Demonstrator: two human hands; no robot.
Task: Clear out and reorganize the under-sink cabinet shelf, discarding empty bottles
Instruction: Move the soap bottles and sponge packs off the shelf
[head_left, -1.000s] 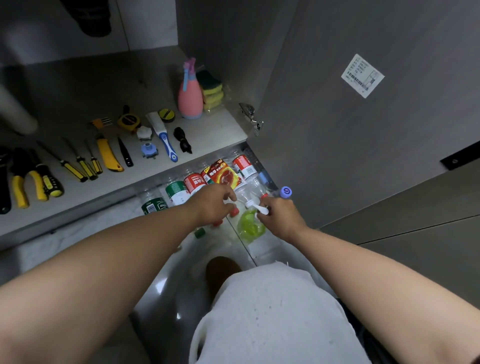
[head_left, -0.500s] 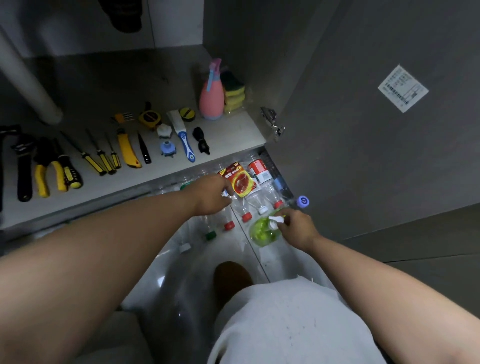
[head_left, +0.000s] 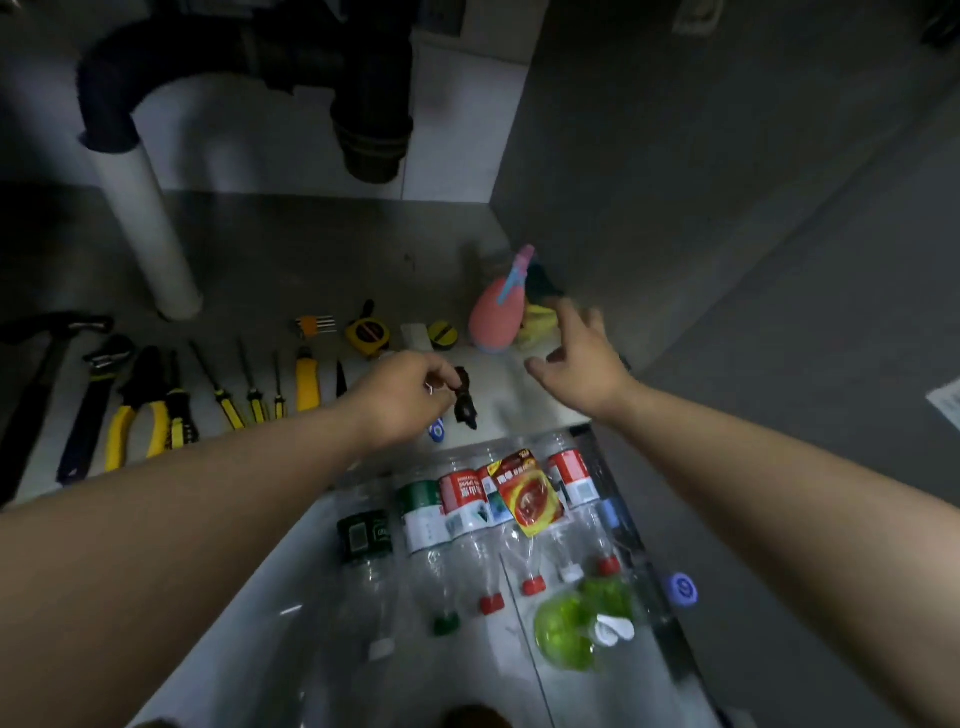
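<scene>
Both hands have lifted off the empty bottles (head_left: 467, 525), now lying below them on the floor: the left hand (head_left: 410, 397) pinches a small dark tool (head_left: 465, 400) and the right hand (head_left: 576, 358) spreads its fingers just beside the pink spray bottle (head_left: 493, 319), suggesting that reorganizing the shelf (head_left: 506, 395) begins.

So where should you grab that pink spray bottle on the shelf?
Probably by the narrow neck under the trigger, coming from the front. The pink spray bottle stands upright, its belly is wide and round, and the yellow sponges and the cabinet wall crowd its right side. The open right hand is close to it.
</scene>
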